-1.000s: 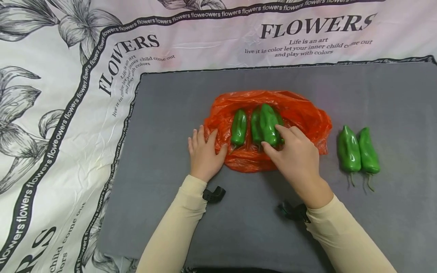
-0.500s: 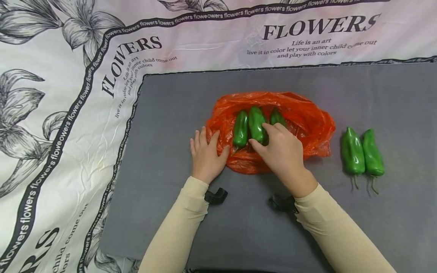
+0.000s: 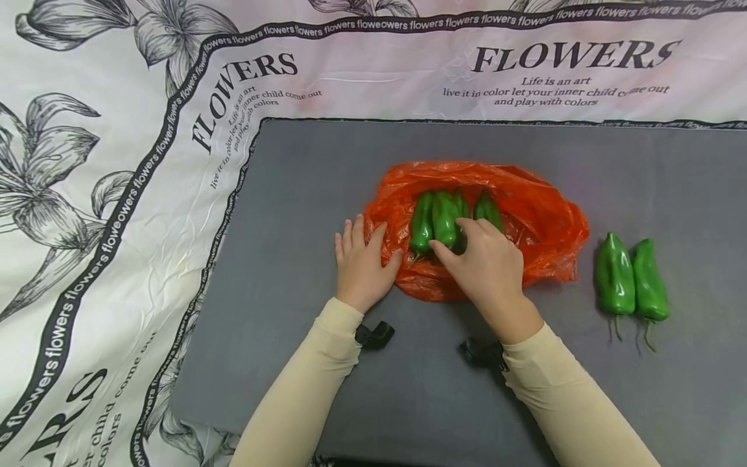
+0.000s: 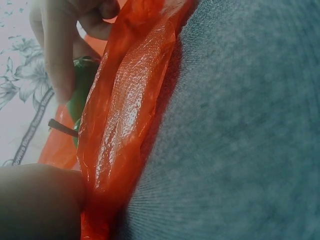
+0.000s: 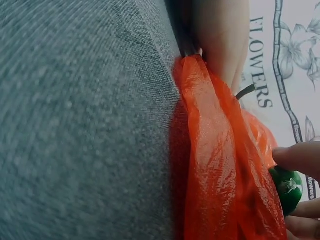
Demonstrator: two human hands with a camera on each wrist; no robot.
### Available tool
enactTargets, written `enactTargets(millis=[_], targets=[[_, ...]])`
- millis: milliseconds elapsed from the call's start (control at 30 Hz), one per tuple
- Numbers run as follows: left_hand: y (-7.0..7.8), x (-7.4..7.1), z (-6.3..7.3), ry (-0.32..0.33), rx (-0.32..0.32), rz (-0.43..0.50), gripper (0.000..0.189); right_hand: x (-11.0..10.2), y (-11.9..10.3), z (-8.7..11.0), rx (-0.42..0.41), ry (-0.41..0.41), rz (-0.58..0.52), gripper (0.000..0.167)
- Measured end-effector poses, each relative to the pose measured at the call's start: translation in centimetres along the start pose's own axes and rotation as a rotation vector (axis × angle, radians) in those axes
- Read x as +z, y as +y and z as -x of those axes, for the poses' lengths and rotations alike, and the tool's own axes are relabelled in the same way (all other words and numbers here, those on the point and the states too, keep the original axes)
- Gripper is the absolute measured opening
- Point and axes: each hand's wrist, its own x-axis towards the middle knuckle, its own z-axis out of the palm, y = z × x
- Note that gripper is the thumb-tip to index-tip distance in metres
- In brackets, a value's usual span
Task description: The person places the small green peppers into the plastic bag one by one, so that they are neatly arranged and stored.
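My right hand (image 3: 490,266) grips a glossy green pepper (image 3: 445,217) between thumb and fingers, inside a rumpled orange-red plastic bag (image 3: 455,288). In the right wrist view the thumb and fingers span the blunt end of that pepper (image 5: 289,190). A second pepper (image 3: 421,224) lies right beside it on the left; another (image 3: 489,209) is partly covered by my hand. Part of one more pepper (image 3: 461,202) shows behind the held one. My left hand (image 3: 363,272) rests with extended fingers on the bag's left edge, its thumb at the bag's front fold (image 4: 125,120).
Two green peppers (image 3: 615,279) (image 3: 649,279) lie side by side right of the bag, stems toward me. Under everything is a grey cloth surface (image 3: 292,194) with a white flower-printed border (image 3: 373,71). A black wrist mount (image 3: 483,353) sits below each hand.
My right hand has moved left with its pepper, from above the middle peppers to beside the leftmost one. My left hand stays at the bag's edge. The head view has shifted slightly.
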Motion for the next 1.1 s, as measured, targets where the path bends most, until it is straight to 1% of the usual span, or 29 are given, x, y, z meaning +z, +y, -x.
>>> enactTargets(millis=[200, 433, 667, 967, 1100], targets=[[0.3, 0.1, 0.0, 0.007, 0.005, 0.007, 0.061, -0.2, 0.4, 0.1, 0.015, -0.027, 0.002, 0.061], [0.3, 0.1, 0.1, 0.015, 0.018, 0.017, 0.061, -0.5, 0.7, 0.2, 0.019, -0.028, -0.016, 0.064], [0.5, 0.1, 0.2, 0.021, 0.014, 0.013, 0.062, -1.1, 0.8, 0.0, 0.024, -0.044, -0.027, 0.070], [0.6, 0.1, 0.1, 0.012, 0.013, 0.016, 0.062, -2.4, 1.0, 0.0, 0.066, -0.054, -0.070, 0.063], [0.5, 0.2, 0.3, 0.017, 0.012, 0.028, 0.061, -2.5, 1.2, 0.2, 0.065, -0.056, -0.082, 0.057]])
